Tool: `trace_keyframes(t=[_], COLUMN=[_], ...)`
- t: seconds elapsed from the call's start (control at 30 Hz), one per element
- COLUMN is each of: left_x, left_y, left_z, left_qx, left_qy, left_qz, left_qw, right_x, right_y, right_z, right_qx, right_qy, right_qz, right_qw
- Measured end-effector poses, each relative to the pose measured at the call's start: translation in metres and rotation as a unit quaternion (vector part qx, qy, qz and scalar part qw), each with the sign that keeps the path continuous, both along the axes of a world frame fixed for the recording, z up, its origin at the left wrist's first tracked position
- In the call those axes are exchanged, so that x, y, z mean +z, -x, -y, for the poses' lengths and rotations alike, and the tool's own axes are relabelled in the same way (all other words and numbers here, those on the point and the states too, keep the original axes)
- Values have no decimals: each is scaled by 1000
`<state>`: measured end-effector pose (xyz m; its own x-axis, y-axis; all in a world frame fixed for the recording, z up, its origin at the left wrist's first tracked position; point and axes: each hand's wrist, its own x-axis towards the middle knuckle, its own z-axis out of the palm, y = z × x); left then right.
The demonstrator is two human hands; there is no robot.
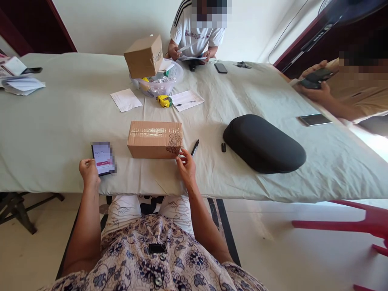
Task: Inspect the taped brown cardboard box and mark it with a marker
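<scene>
My left hand [89,173] is closed at the left edge of a smartphone [102,158], its thumb at the phone's side. A timer-like display shows on the lit screen, part of which is blurred out. My right hand [187,167] has its fingers curved and apart, the tips at the near right corner of a taped cardboard box [154,141]. Black scribbled lines mark that end of the box. Just right of these fingers lies a black pen [195,148].
A black case [263,143] and a small black object [223,147] lie to the right. Farther back are a tape measure [164,101], papers [125,100] and a plastic basin [178,74] with another box [144,56] on top. Two people sit around the table, one holding papers.
</scene>
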<state>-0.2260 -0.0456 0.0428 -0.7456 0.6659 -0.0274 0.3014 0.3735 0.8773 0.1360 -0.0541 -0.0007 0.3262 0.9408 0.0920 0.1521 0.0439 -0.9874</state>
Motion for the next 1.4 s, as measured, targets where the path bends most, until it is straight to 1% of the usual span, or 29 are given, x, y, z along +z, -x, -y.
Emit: trace_keyframes(t=[0.1, 0.2, 0.3, 0.37, 0.43, 0.47, 0.57, 0.63, 0.67, 0.73, 0.8, 0.9, 0.97, 1.03, 1.13, 1.23, 1.3, 1.4], left_x=[7, 16, 24, 29, 32, 33, 36, 40, 42, 47, 52, 56, 57, 55, 51, 45, 39, 30], left_y=[4, 6, 2, -5, -17, -24, -52, -72, -82, -98, -110, -118, -121, -123, -126, -128, -129, -127], left_z=[1, 5, 11, 12, 9, 7, -5, -14, -18, -24, -25, -22, -17, -11, 1, 11, 16, 18], left_qx=[17, -14, -50, -72, -106, -127, -199, -236, -251, -271, -289, -295, -289, -284, -280, -276, -267, -250], left_qy=[39, 78, 107, 110, 76, 45, -58, -96, -99, -80, -58, -43, -46, -54, -66, -77, -86, -110], left_qz=[-26, -74, -132, -193, -226, -217, -109, -50, -31, -11, -15, -39, -43, -39, -15, 20, 24, 4], left_qw=[999, 994, 984, 972, 965, 967, 972, 966, 963, 959, 955, 954, 955, 957, 958, 958, 960, 962], right_x=[-7, -11, -14, -14, -14, -14, -13, -11, -8, -2, 8, 26, 35, 41, 41, 37, 35, 34], right_y=[4, 5, 7, 8, 8, 8, 8, 8, 8, 7, 6, 7, 12, 19, 32, 38, 36, 28], right_z=[-3, -3, -2, -1, -1, -1, 0, 0, 0, -1, -4, -10, -14, -14, -9, 2, 10, 19], right_qx=[19, 18, 6, 5, 5, 5, 7, 9, 10, -2, -28, -56, -53, -48, -63, -79, -74, -49], right_qy=[10, 0, -16, -20, -21, -21, -21, -16, -11, -9, -28, -78, -104, -125, -134, -119, -111, -107], right_qz=[48, 115, 169, 185, 188, 186, 162, 130, 110, 72, 51, 55, 71, 99, 139, 144, 137, 113], right_qw=[999, 993, 985, 982, 982, 982, 986, 991, 994, 997, 998, 994, 991, 986, 979, 979, 982, 987])
